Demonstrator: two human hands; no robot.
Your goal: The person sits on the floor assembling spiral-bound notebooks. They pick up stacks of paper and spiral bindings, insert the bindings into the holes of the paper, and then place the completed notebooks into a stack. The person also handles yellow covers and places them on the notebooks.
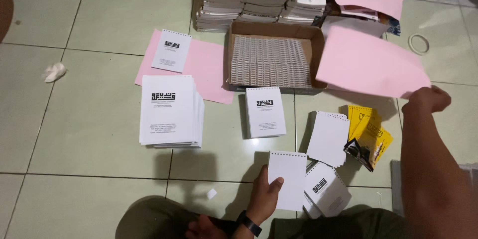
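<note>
Left hand (264,196): closed on a blank white punched pad (289,179).
Right hand (429,98): pinched on a pink paper sheet (368,65), held above the cardboard box (271,62).

Colours and patterns, floor scene

Pink sheet (371,65) far right; white notepads (171,110) with black emblems left; yellow packets (368,132) right; brown box (271,32) of grey-white rows; pale green tiles (89,119).

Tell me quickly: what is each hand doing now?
Left hand: closed on a small white notepad.
Right hand: closed on a pink paper sheet.
</note>
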